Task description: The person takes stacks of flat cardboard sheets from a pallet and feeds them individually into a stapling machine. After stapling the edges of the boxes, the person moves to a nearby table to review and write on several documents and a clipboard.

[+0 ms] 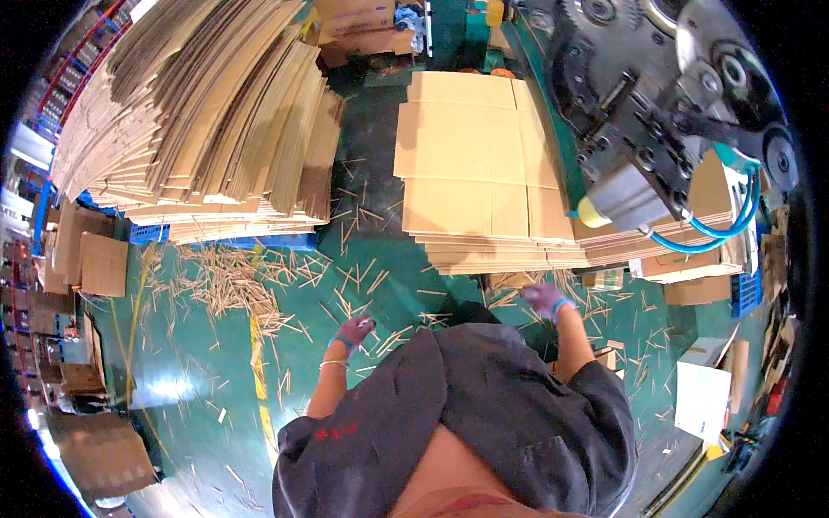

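Note:
My left hand (352, 331), in a purplish glove with a bracelet at the wrist, is held low in front of my body above the littered floor. Its fingers are curled in; a pale spot shows at the fingertips, too small to name. My right hand (547, 301), gloved too, is just below the near edge of a stack of flat cardboard sheets (462, 207). Motion smears its fingers, and whether it touches anything is unclear. The creased brown sheets lie in a low pile beside a machine.
A tall stack of cardboard sheets (233, 112) stands on a blue pallet (294, 243) at the left. The metal machine (635, 129) with blue hoses (717, 246) overhangs the right. Thin cardboard strips (229, 289) litter the green floor. A white sheet (701, 401) is at the lower right.

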`<state>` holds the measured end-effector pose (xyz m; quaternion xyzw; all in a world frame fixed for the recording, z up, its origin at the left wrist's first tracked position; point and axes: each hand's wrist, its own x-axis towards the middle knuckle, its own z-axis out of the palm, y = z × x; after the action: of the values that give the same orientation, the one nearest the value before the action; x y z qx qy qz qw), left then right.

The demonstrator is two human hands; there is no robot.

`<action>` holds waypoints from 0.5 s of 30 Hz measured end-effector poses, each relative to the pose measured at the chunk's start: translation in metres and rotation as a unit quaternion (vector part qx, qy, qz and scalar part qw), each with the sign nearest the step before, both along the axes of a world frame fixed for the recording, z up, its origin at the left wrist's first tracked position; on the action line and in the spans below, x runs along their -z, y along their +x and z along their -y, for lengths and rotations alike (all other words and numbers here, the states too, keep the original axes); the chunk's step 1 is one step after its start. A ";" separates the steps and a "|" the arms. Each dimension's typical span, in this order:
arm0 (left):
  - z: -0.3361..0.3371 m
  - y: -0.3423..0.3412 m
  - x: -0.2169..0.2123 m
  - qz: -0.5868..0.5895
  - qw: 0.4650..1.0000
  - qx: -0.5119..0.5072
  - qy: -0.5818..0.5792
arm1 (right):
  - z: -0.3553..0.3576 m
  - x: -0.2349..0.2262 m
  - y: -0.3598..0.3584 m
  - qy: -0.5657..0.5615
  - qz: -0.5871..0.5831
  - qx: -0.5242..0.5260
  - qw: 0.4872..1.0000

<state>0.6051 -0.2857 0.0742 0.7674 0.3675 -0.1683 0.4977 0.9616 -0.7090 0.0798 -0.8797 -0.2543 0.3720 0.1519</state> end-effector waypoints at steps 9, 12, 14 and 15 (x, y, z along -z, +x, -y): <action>-0.068 0.059 0.072 0.138 0.976 -0.105 -0.129 | 0.002 0.071 -0.044 0.060 -0.249 0.392 0.884; -0.092 0.122 0.045 0.095 0.991 0.007 -0.093 | -0.012 0.084 -0.034 0.152 -0.274 0.572 0.758; -0.105 0.156 0.032 0.132 0.987 0.018 -0.086 | -0.038 0.079 -0.026 0.145 -0.274 0.609 0.730; -0.116 0.178 0.030 0.112 0.991 0.042 -0.063 | -0.047 0.079 -0.024 0.149 -0.266 0.636 0.709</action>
<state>0.7830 -0.1698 0.0442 0.7630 0.2658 -0.1249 0.5758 0.9372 -0.6620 0.0008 -0.6638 0.3646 0.3626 0.5431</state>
